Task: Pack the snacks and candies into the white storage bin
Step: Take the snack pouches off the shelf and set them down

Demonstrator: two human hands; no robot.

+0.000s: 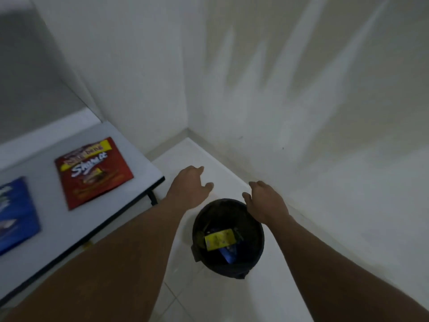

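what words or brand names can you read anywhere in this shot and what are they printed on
"bene": on the yellow band at the top of the red snack packet lying on the table; the letters before it are blurred.
Large white script across the same red packet: too blurred to read with certainty.
Blue packet on the table: white markings, unreadable.
Yellow wrapper inside the black bin: dark print, too small and blurred.

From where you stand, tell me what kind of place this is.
Probably a plain indoor room corner, perhaps in a home. Bare white walls meet over a pale tiled floor, a white table holds snack packets, and a black bin stands on the floor.
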